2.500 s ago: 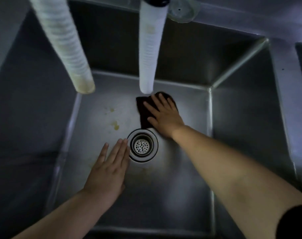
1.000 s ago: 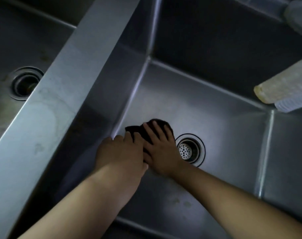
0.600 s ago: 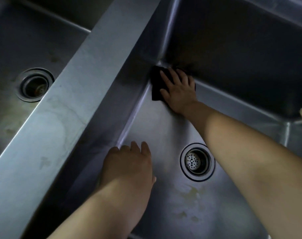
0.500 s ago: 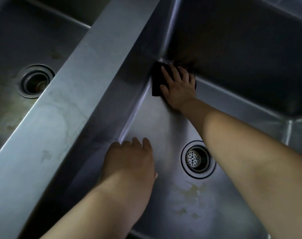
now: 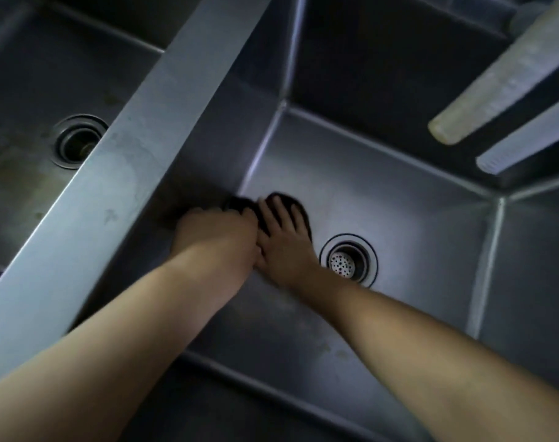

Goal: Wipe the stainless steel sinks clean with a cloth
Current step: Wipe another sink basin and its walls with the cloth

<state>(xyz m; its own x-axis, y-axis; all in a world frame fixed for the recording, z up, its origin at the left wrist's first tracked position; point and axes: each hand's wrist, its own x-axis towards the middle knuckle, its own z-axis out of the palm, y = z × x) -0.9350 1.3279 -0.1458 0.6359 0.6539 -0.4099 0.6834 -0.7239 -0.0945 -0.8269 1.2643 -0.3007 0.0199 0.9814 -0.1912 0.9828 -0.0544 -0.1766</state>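
A dark cloth [image 5: 299, 208] lies on the floor of the right-hand stainless steel sink [image 5: 399, 199], close to its left wall. My right hand [image 5: 284, 244] presses flat on the cloth, fingers spread, just left of the round drain strainer [image 5: 348, 260]. My left hand [image 5: 217, 234] rests on the sink floor beside it, touching the right hand and the cloth's left edge. Most of the cloth is hidden under the hands.
A wide steel divider [image 5: 118, 173] separates this sink from the left sink [image 5: 23, 100], which has its own open drain [image 5: 78, 141]. Two ribbed white faucet hoses [image 5: 508, 74] hang over the back right. Stains mark the floor near the front wall.
My right hand has dragged the cloth from the far left corner back toward me along the left wall, until it meets my left hand. The view has shifted slightly.
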